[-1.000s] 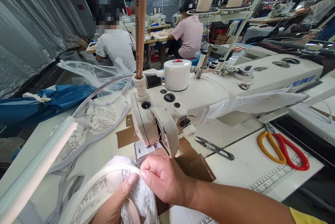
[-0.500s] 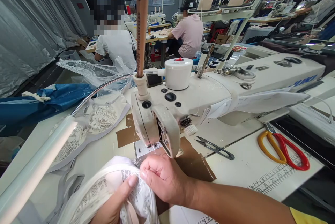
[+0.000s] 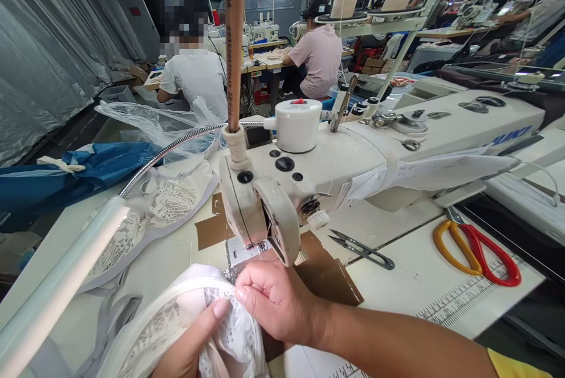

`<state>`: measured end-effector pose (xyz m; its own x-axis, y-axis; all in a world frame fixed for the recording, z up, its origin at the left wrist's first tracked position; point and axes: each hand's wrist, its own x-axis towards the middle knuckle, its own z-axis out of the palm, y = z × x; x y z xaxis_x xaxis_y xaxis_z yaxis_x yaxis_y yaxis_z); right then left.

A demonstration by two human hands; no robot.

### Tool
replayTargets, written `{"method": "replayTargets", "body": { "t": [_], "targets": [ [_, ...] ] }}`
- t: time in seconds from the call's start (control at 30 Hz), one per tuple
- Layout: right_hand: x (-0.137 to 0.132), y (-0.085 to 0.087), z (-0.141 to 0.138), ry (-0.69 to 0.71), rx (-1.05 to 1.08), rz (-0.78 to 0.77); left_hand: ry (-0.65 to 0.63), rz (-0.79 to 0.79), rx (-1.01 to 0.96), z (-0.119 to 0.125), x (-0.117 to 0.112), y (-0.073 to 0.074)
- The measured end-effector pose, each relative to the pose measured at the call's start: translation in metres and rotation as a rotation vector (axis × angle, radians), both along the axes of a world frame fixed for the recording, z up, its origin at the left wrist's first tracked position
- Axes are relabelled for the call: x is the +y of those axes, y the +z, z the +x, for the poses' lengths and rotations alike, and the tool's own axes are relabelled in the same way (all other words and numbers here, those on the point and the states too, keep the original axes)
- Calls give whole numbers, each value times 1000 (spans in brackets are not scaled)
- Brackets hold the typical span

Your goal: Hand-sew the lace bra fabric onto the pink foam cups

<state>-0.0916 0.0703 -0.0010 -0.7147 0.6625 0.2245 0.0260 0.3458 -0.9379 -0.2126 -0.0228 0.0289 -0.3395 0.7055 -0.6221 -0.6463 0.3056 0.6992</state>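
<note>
The bench [image 3: 397, 292] is spread beneath the work, and on it the sewing machine [image 3: 353, 148] is set, its head at 1 o'clock from the fabric. At 9 o'clock a lit lamp [image 3: 62, 289] is angled down, apparently so that the lace is well seen. The white lace garment [image 3: 154, 319] is bunched at 7 o'clock from the machine head, held by 2 hands, presumably to steady its edge. That edge is pinched by the curled right hand [image 3: 276, 301], thumb against forefinger; the lace is pressed under the thumb of the left hand [image 3: 189, 340], whose other fingers are hidden. Scissors [image 3: 477, 251] at 3 o'clock and thread snips [image 3: 366, 251] at 2 o'clock are laid aside, likely for easy reach
</note>
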Motion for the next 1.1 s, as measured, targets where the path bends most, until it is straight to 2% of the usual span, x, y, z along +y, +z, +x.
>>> {"method": "replayTargets", "body": {
  "t": [0.27, 0.47, 0.53, 0.63, 0.77, 0.87, 0.97, 1.1],
  "targets": [
    [-1, 0, 1, -36, -19, -36, 18, -53, -45, -11, -9, -16],
    [1, -2, 2, -27, -46, -29, -12, -4, 122, -14, -11, -12],
    [2, -2, 3, 1, -51, -120, 14, -23, 121, -14, -13, -8],
    [4, -2, 6, 84, -20, -346, 105, -35, 86, -14, -18, -4],
    [4, -2, 8, 317, 55, -606, 221, 10, 52, -13, -24, -2],
    [2, -3, 7, 417, 13, -703, 219, 46, -17, -11, -27, -5],
    [1, -2, 8, 355, -32, -695, 194, 66, -74, -8, -29, -8],
    [2, 5, 11, 246, -58, -579, 200, 84, -49, 1, -32, -8]
  ]
}}
